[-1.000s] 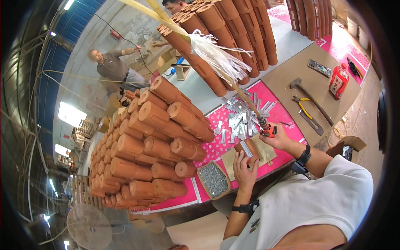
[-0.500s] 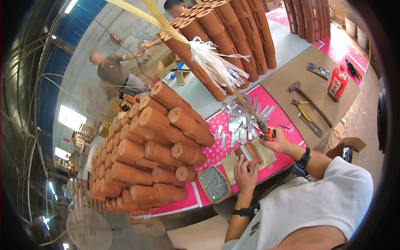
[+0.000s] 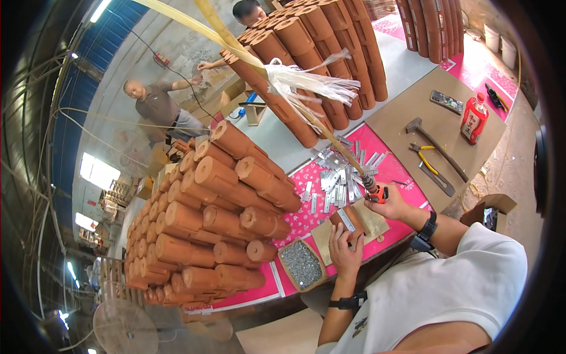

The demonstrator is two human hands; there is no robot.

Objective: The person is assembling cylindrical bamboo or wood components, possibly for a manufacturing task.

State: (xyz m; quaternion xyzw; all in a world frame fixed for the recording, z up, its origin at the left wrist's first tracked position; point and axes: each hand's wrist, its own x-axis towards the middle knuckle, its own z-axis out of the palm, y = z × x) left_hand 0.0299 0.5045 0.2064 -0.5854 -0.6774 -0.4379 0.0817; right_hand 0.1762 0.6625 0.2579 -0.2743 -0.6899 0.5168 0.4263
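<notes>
My right hand (image 3: 386, 203) is wrapped round a red and black power screwdriver (image 3: 375, 190), which hangs from a long pale cord wrapped with white strands (image 3: 306, 82). Just nearer, my left hand (image 3: 346, 251) grips the near end of a short reddish-brown block with a rounded side (image 3: 357, 219). A flat silver metal strip (image 3: 346, 220) lies along the top of that block. Beneath it is a tan board (image 3: 322, 236) on the pink patterned table cover (image 3: 407, 203). The screwdriver's tip and its distance from the strip cannot be made out.
Loose metal strips (image 3: 342, 180) lie beyond my hands. A box of small screws (image 3: 302, 264) stands left, beside stacked brown cylinders (image 3: 218, 206). To the right are a hammer (image 3: 436, 144), yellow-handled pliers (image 3: 425, 159) and a red bottle (image 3: 473, 121). Another person (image 3: 162, 103) stands far left.
The white strands on the cord have swung outward to the right. My hands stay almost in place, with the left fingers slightly shifted on the block.
</notes>
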